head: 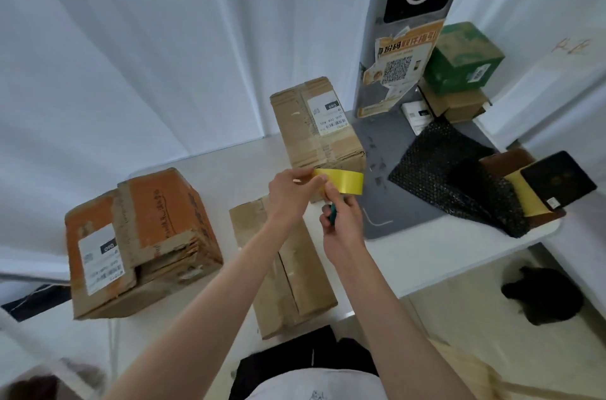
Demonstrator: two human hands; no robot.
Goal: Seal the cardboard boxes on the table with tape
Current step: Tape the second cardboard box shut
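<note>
both hands grasp yellow tape over white table, white curtains behind.

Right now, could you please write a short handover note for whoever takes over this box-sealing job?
Left hand: pinches the yellow tape roll, held above the table.
Right hand: grips a teal-handled tool, seemingly a cutter, just under the roll.
Boxes on the white table: flat brown box beneath the hands, orange box to the left, tall labelled box behind the roll.
Done: no yellow tape shows on any box.
Left: tape all three; the orange box's end flaps gape.
</note>
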